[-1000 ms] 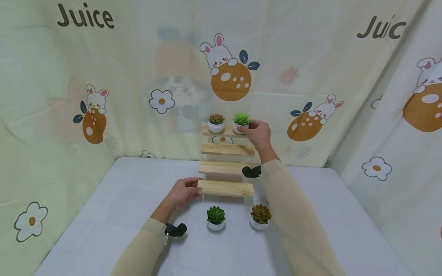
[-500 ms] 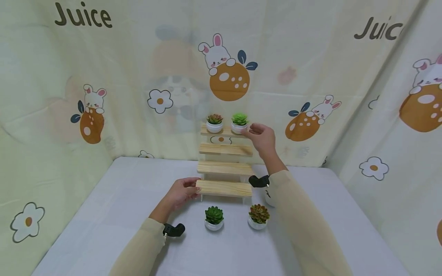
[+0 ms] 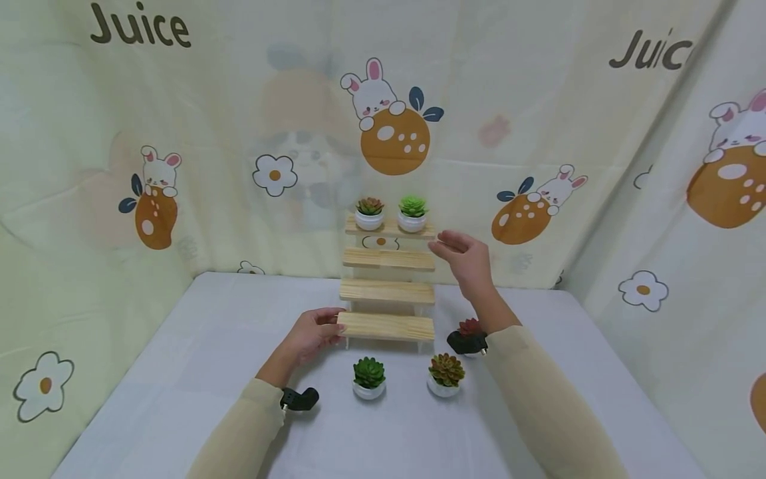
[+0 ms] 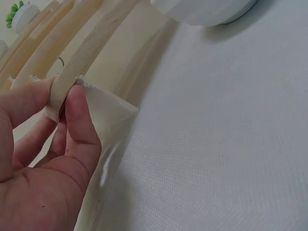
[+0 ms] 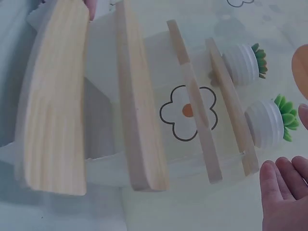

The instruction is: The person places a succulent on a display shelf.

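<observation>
Stand of four stepped boards [image 3: 389, 259] in pale wood, on a white table [image 3: 239, 313]. Our left hand [image 3: 310, 336] pinches the left end of the stand's lowest board [image 3: 386, 326] between thumb and fingers. Our right hand [image 3: 467, 261] holds nothing; its fingers are loosely extended just beside the right end of the stand's top board [image 3: 390, 232]. Upright on that board are a reddish succulent [image 3: 369, 214], toward its left, and a bright green succulent [image 3: 412, 214], toward its right. In front of the stand we find a dark green succulent [image 3: 368, 378] and a brownish succulent [image 3: 445, 374]; to its right is a red succulent [image 3: 469, 326], partly hidden.

To work well here, we judge, our right fingers should clear the top board sideways, catching neither its end nor the bright green pot. Our left pinch is best kept firm but gentle: any tug on the stand could jolt both upper pots.
</observation>
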`<state>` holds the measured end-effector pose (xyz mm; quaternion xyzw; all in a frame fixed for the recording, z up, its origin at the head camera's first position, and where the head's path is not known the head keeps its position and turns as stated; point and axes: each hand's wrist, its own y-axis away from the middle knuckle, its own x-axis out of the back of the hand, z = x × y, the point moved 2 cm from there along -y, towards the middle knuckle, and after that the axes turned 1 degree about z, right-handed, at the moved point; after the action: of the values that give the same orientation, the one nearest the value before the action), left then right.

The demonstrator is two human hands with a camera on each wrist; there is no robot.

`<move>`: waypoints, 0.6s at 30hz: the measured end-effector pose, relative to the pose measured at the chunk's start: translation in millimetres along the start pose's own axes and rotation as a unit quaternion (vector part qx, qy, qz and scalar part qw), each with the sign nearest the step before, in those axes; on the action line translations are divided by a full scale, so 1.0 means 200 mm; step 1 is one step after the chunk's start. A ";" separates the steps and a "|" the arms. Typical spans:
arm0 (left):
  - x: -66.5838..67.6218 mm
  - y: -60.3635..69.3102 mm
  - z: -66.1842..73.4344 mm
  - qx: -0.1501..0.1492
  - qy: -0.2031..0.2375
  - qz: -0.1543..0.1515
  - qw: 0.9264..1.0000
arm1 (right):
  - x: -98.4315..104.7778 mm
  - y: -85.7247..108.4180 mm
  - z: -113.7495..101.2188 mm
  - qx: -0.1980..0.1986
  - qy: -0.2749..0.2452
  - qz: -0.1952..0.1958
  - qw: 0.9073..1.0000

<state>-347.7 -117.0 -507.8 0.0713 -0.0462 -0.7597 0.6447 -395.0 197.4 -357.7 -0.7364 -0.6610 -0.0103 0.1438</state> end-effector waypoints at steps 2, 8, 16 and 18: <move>0.00 0.00 0.00 -0.002 0.002 -0.003 1.000 | 0.01 0.03 0.01 -0.002 0.000 -0.005 1.000; 0.00 0.01 0.01 -0.004 0.005 -0.005 1.000 | 0.05 0.11 0.05 -0.012 -0.012 -0.015 1.000; 0.00 0.01 0.00 -0.005 0.009 -0.007 1.000 | 0.09 0.23 0.12 -0.012 0.016 -0.014 1.000; 0.00 0.01 0.00 -0.006 0.008 -0.007 1.000 | 0.11 0.26 0.15 -0.007 0.019 -0.016 1.000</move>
<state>-345.9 -117.3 -506.8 0.0741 -0.0358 -0.7637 0.6403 -345.8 221.0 -391.4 -0.7267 -0.6695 -0.0313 0.1507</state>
